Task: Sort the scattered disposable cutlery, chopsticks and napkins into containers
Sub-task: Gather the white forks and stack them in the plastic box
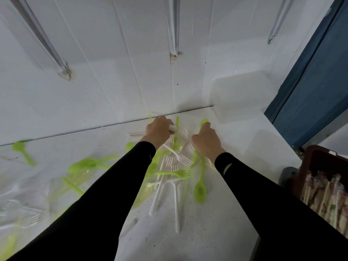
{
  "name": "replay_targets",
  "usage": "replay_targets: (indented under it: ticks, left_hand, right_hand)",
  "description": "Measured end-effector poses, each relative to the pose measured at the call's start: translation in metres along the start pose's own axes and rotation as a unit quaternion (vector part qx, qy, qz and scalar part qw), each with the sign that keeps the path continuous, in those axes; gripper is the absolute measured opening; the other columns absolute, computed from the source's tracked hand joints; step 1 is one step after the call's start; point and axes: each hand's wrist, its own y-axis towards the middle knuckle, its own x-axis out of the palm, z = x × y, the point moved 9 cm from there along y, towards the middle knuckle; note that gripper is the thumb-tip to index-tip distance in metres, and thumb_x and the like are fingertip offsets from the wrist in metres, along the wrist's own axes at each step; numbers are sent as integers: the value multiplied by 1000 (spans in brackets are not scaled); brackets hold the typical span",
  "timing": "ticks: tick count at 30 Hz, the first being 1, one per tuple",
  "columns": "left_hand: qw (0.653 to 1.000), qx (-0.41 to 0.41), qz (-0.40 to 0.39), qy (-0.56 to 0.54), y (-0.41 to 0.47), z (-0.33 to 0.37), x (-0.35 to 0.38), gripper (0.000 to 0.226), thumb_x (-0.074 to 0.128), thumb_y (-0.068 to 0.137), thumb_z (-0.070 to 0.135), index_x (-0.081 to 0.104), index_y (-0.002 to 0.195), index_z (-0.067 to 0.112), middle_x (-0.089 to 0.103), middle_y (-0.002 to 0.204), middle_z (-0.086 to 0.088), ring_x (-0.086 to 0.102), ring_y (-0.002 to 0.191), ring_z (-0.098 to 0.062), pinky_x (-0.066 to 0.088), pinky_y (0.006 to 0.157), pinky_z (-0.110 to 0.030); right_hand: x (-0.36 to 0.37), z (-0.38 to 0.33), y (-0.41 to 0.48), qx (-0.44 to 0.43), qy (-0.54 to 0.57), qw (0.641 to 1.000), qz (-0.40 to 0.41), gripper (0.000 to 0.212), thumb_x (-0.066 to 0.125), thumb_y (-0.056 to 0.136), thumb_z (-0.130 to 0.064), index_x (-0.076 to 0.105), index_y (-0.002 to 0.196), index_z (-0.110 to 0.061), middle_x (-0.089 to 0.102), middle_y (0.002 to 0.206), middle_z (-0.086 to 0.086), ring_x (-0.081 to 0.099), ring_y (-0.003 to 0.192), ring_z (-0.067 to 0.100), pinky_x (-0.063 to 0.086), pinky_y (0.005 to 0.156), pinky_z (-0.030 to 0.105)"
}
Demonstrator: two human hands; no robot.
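Black sleeves point(113, 185) stretch forward, both hands low over the cutlery pile point(175, 162) on the desk point(235, 132). Step in hand: gathering pieces. Left hand point(159, 129) curls round white cutlery point(172, 128). Right hand point(206, 141) is curled at a green spoon point(204, 121) just past its fingertips, grip unclear. Next, probably: lift clear of the tangle and carry to the clear container point(239, 95) beyond the right hand.

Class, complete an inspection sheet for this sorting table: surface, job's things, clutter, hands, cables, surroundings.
Surface: white table, dirt-speckled.
Job's things: green and white plastic cutlery scattered; clear container at far right; brown crate holding wrapped chopsticks.
Clutter: nothing seen.
Hands: left hand grips a white piece; right hand curled at a green spoon, grip unclear.
Cables: nothing seen.
Surroundings: white wall with metal rods; blue panel at right.
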Motion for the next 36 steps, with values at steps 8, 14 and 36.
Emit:
replay_targets:
  ticks: [8, 14, 36]
  left_hand:
    - [993, 71, 86, -50, -11, 3, -31, 24, 53, 97, 15, 48, 118, 5, 61, 108, -15, 57, 98, -36, 40, 72, -38]
    - [969, 161, 173, -67, -31, 12, -70, 24, 54, 97, 16, 41, 118, 13, 63, 99, -9, 59, 74, -35, 41, 71, -35]
    - [955, 275, -102, 33, -104, 56, 34, 40, 65, 92, 27, 61, 131, 22, 58, 125, -2, 54, 115, -23, 46, 88, -35]
  right_hand:
    - [-22, -8, 3, -31, -114, 990, 73, 36, 41, 99, -10, 35, 133, 2, 45, 129, 20, 58, 110, 37, 42, 75, 35]
    - [20, -22, -5, -108, -113, 987, -24, 29, 44, 99, -18, 50, 121, 0, 54, 120, 19, 55, 113, 35, 43, 85, 35]
    - [-24, -8, -9, -34, 146, 988, 32, 13, 58, 87, -13, 49, 78, -11, 49, 74, 1, 47, 78, 24, 33, 56, 28]
